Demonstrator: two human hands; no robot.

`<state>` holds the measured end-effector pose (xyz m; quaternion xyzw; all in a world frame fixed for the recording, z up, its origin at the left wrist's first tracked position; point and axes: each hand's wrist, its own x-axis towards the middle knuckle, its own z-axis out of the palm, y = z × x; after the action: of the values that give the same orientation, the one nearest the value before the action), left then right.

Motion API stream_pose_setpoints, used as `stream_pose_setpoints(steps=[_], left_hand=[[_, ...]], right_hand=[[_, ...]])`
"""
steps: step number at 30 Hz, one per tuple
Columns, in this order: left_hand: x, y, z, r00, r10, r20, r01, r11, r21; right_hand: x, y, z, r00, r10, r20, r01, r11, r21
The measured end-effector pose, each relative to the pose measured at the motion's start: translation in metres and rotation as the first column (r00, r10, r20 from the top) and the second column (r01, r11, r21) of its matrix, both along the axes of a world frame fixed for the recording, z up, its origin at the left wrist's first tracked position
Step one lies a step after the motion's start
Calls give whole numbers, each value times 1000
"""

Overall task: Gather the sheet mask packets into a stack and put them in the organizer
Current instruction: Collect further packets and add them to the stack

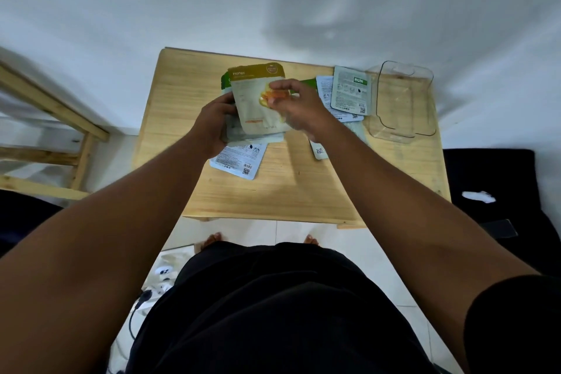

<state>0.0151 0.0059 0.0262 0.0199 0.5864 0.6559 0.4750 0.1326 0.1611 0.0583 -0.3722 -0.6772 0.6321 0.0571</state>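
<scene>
Gathering is under way: the left hand (212, 127) clamps the partial stack (243, 130) above the surface (288, 191), the right hand (299, 109) pinches the Honey packet (255, 100) onto it. Next, collect the loose packets (349, 91) beside the empty organizer (403, 100).

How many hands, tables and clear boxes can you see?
Hands: 2, left and right
Table: 1
Organizer: 1
Total: 4
Packets: they overlap too much to count.
</scene>
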Motion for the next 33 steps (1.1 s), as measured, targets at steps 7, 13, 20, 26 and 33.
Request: stream_pose_setpoints(steps=[7, 13, 20, 26, 33], left_hand=[[4, 19, -1, 991, 99, 85, -105, 992, 66], [4, 37, -5, 1000, 13, -3, -13, 1000, -23], [7, 55, -7, 997, 65, 36, -62, 996, -69], [17, 62, -17, 992, 98, 83, -92, 993, -74], [20, 60, -24, 983, 163, 81, -153, 982, -113]], right_hand=[[3, 4, -29, 992, -120, -48, 119, 993, -19], [7, 24, -37, 994, -91, -56, 95, 993, 72], [22, 73, -42, 977, -211, 34, 205, 970, 127], [40, 120, -80, 873, -127, 471, -138, 862, 488], [37, 113, -86, 867, -45, 497, -295, 757, 583]])
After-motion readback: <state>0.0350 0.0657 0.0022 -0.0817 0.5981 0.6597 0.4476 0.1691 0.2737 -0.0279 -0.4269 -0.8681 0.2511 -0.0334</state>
